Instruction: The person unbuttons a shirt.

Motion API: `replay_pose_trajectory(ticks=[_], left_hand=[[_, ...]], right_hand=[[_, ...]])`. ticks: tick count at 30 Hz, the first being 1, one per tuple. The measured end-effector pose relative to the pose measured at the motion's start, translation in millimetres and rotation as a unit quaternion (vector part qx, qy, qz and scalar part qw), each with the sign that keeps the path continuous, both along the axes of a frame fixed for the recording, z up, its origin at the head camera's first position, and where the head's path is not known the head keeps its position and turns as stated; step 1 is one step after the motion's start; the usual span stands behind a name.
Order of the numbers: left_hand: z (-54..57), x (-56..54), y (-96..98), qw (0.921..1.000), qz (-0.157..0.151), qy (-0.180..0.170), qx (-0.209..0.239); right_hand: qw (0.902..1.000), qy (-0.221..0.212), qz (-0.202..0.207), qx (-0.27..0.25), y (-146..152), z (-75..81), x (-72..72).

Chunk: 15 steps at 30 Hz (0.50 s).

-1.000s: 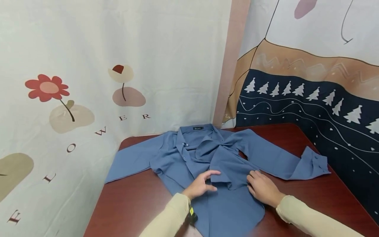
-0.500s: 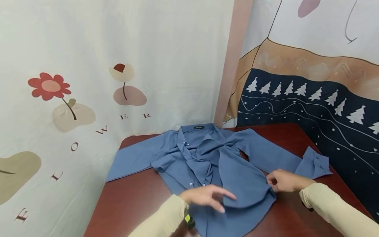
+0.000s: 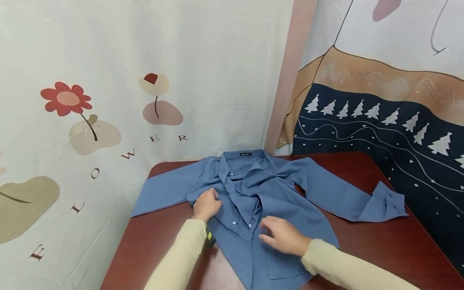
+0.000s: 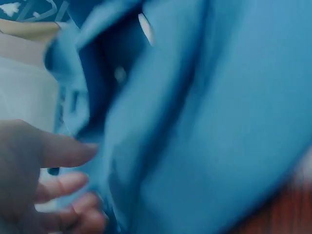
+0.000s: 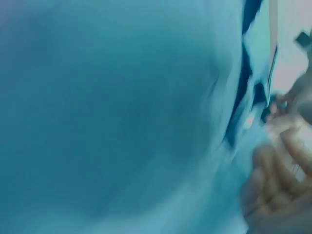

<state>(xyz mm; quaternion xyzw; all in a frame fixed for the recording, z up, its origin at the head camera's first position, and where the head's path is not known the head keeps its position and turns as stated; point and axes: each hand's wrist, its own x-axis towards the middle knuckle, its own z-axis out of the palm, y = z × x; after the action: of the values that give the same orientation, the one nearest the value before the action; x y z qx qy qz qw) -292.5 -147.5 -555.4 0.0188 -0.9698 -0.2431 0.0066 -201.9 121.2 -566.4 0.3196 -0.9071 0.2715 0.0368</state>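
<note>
A blue long-sleeved button shirt (image 3: 301, 209) lies front up on the table, its collar at the far edge and sleeves spread to both sides. My left hand (image 3: 206, 204) is at the shirt's left side, below the armpit. In the left wrist view, the left hand's thumb and loosely bent fingers (image 4: 63, 187) are apart beside the cloth. Over the lower front, right of the button line, is my right hand (image 3: 284, 235), thumb and fingers apart. The right wrist view is blurred; the right hand (image 5: 278, 190) shows loosely bent fingers with no cloth visible between them.
The dark red wooden table (image 3: 152, 245) shows on both sides of the shirt. Behind it hangs a pale curtain (image 3: 217, 80) with flower prints. A navy cloth with white trees (image 3: 369, 133) hangs along the right side. The right cuff (image 3: 393, 203) lies folded near the table's edge.
The shirt's right front panel was pulled outward by my right hand and now lies spread flat. My right hand has let go and come back left; my left hand has moved up and left.
</note>
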Motion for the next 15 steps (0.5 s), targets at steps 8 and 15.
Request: replay_pose_trajectory(ticks=[8, 15], left_hand=[[-9.7, 6.6, -12.8, 0.9964, -0.022, -0.058, -0.057], [-22.1, -13.1, -50.0, 0.9925, -0.118, -0.031, -0.003]], right_hand=[[0.9826, 0.055, -0.106, 0.142, -58.2, -13.5, -39.2], [0.9517, -0.260, -0.092, -0.134, -42.4, 11.8, -60.6]])
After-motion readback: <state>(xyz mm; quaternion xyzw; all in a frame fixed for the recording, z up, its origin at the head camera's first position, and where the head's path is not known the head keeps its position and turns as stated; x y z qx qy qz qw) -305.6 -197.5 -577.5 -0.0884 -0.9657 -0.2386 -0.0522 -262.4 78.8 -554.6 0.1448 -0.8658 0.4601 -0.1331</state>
